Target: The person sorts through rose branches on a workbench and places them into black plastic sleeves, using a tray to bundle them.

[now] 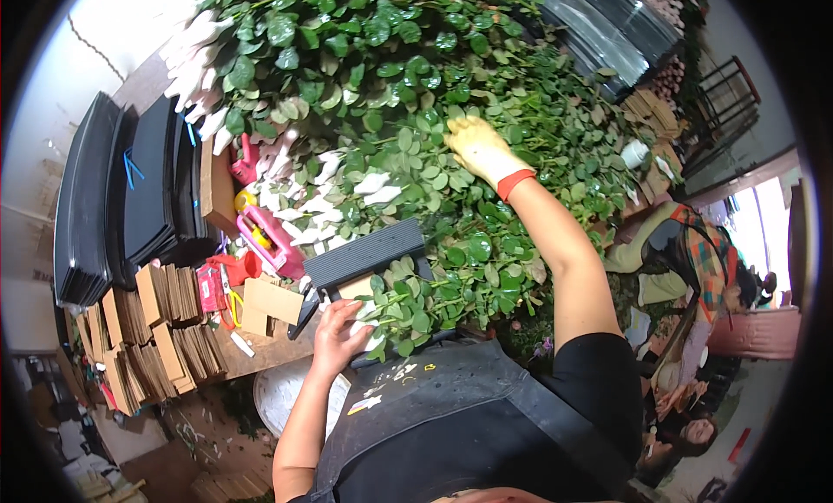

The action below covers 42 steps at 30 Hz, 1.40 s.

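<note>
My left hand, bare, is at the near edge of the table, its fingers around a white-wrapped flower head whose leafy stem runs to the right. Beside it lies a dark ribbed corrugated sleeve over a piece of cardboard. My right hand, in a pale yellow glove with a red cuff, reaches over the big pile of leafy green stems; its fingers are bent down among the leaves, and whether they hold a stem is hidden. White-wrapped buds lie left of it.
A pink tape dispenser, scissors with yellow handles and cardboard pieces lie at the left. Stacks of folded cardboard and black sheets stand beyond. Dark plastic sleeves are at upper right. Other people are at the right.
</note>
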{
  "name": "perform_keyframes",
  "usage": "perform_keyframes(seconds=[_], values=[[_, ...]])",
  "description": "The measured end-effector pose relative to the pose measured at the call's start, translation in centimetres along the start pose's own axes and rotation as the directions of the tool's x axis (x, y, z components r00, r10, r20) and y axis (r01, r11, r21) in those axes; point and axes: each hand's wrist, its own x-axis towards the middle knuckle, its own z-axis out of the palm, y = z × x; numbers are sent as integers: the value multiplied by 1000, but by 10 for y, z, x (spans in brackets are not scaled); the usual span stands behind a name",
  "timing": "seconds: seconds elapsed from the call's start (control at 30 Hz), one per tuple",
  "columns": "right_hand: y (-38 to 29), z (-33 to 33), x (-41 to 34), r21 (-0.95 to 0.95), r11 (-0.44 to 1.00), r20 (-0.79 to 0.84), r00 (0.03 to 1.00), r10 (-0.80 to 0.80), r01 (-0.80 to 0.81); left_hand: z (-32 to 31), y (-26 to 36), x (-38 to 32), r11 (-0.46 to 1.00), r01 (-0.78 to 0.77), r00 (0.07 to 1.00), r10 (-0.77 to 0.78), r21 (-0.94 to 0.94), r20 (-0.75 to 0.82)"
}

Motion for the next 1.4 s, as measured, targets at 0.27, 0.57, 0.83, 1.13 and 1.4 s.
perform_keyframes(seconds=[0.27,0.57,0.83,1.13,1.4], values=[[27,-86,67,195,949,-81,961,266,-247,7,-1,-8,986,128,991,-131,-103,-21],[-35,-98,53,-38,993,332,938,-94,113,8,-1,-6,979,137,990,-141,-151,-19],[-8,-56,83,-14,949,190,931,312,-315,4,2,-2,991,101,994,-104,-93,-29],[-77,-90,33,345,937,460,879,-129,-43,7,3,-6,977,136,990,-140,-164,-15],[-83,-53,54,202,978,235,972,5,-54,6,3,-8,983,127,991,-130,-134,-18]])
